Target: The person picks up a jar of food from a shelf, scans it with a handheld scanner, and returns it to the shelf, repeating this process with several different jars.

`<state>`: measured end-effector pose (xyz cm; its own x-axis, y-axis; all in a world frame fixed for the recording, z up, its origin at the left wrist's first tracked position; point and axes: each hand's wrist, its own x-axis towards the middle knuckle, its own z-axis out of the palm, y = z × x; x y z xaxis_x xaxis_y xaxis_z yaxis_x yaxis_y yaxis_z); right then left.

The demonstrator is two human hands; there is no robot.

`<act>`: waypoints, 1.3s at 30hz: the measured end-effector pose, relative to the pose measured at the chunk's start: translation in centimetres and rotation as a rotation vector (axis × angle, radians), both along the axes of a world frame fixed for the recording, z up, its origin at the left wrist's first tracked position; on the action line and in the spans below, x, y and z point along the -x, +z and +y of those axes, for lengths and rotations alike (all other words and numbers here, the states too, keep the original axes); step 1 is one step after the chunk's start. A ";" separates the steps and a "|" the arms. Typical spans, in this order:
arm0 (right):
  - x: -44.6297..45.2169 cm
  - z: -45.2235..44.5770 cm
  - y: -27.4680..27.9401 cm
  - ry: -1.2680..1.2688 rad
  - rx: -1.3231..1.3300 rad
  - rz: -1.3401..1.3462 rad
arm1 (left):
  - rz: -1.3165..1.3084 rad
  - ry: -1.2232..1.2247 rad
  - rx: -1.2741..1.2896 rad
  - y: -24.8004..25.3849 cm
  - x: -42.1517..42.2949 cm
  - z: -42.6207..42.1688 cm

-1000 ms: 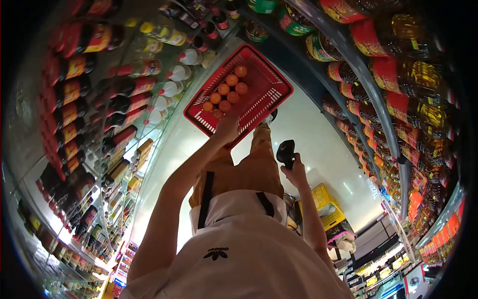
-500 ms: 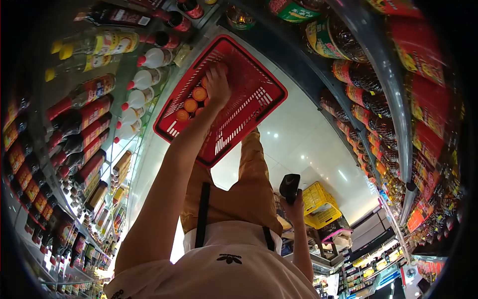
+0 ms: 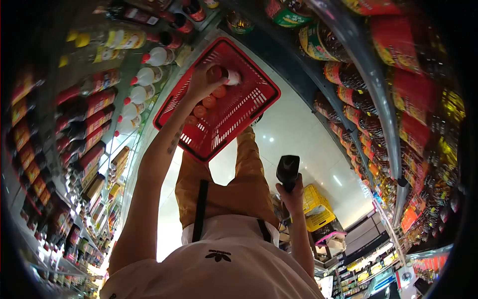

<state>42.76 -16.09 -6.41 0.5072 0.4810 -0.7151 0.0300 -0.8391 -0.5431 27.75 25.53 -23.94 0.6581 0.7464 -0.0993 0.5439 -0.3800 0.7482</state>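
Left hand [image 3: 201, 83] curls fingers round dark-red-topped jar [image 3: 217, 74], tilted inside red basket [image 3: 244, 122] near far corner; orange-topped jars [image 3: 200, 111] line up toward basket's near edge. Right hand [image 3: 291, 193] wraps black handheld device [image 3: 288, 170], apart from basket.

Toward 12 o'clock, the left hand [image 3: 200, 83] grips a container [image 3: 217, 73] at a red basket [image 3: 271, 97] holding round orange tops [image 3: 209, 102]; near 4 o'clock, the right hand [image 3: 293, 193] holds a black handheld device [image 3: 288, 170]; bottles [image 3: 411, 94] line 3 o'clock
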 end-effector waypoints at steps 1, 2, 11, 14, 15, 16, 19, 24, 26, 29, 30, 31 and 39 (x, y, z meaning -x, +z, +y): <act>-0.2 0.7 0.2 0.011 -0.088 -0.030 | 0.002 0.064 0.238 4.0 0.7 -0.1; -0.5 2.3 1.1 0.026 -0.101 -0.025 | 0.000 0.130 0.476 7.1 1.6 -0.5; -1.5 18.1 18.0 -0.048 -0.828 0.601 | -0.343 0.260 0.862 38.0 6.1 -4.9; 0.1 20.6 23.2 0.138 -1.070 0.611 | -0.189 0.353 0.655 45.8 7.1 -7.1; -0.3 20.7 24.5 0.260 -0.940 0.631 | -0.216 0.393 0.613 47.8 7.5 -7.7; 0.1 21.3 25.5 0.318 -0.958 0.645 | -0.229 0.395 0.625 49.6 8.0 -8.3; 1.9 22.4 28.2 0.428 -1.120 0.610 | -0.278 0.461 0.594 53.6 9.6 -10.2; 4.5 24.1 31.3 0.595 -1.286 0.422 | -0.229 0.605 0.486 59.8 11.6 -12.3; 6.6 24.2 33.9 0.518 -1.327 0.514 | -0.276 0.532 0.386 60.4 13.6 -12.1; 8.9 24.1 35.9 0.425 -1.343 0.507 | -0.411 0.373 0.166 59.6 16.4 -12.0; 9.7 24.3 36.1 0.428 -1.359 0.501 | -0.415 0.366 0.150 59.2 16.8 -12.0; 10.4 24.3 36.2 0.370 -1.371 0.533 | -0.588 0.382 0.175 58.7 17.1 -12.3; 15.8 22.7 36.9 0.473 -1.260 0.613 | -1.329 0.544 0.508 52.9 18.7 -16.4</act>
